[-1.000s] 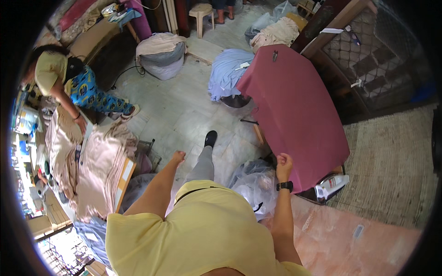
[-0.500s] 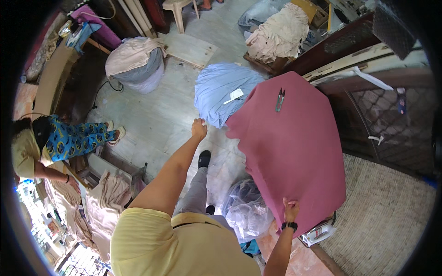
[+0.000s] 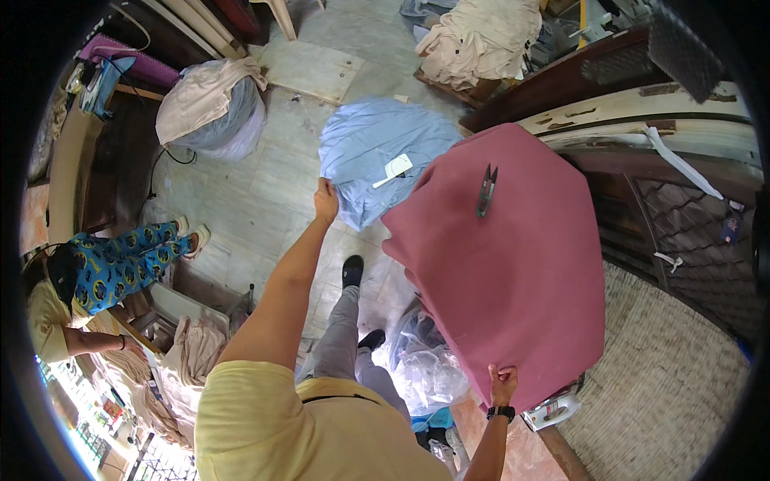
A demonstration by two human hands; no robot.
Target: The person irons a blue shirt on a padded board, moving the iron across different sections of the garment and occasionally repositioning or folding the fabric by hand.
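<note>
My left hand [image 3: 326, 202] is stretched forward, fingers pinched on the left edge of a light blue cloth garment [image 3: 353, 140]. The garment lies gathered in folds beyond the far left edge of a maroon-covered ironing table [image 3: 513, 272]; what bears it is hidden. A white tag [image 3: 393, 171] lies on the garment. Dark thread snips [image 3: 486, 192] rest on the maroon cover. My right hand [image 3: 503, 386], with a black watch at the wrist, is at the cover's near end, fingers curled together; whether they hold anything is hidden. A white iron [image 3: 553, 410] stands beside that end.
Clear plastic bags [image 3: 425, 365] lie on the floor between my legs and the table. A cloth-topped bundle [image 3: 212, 108] stands at far left, a beige cloth pile [image 3: 481, 40] at the back. Another person [image 3: 112, 272] stands at left by beige garments. A dark lattice gate [image 3: 690, 224] is at right.
My left hand has shifted forward and left along the blue garment's edge. My right hand stays at the cover's near end. The view has tilted slightly, and my feet show more.
</note>
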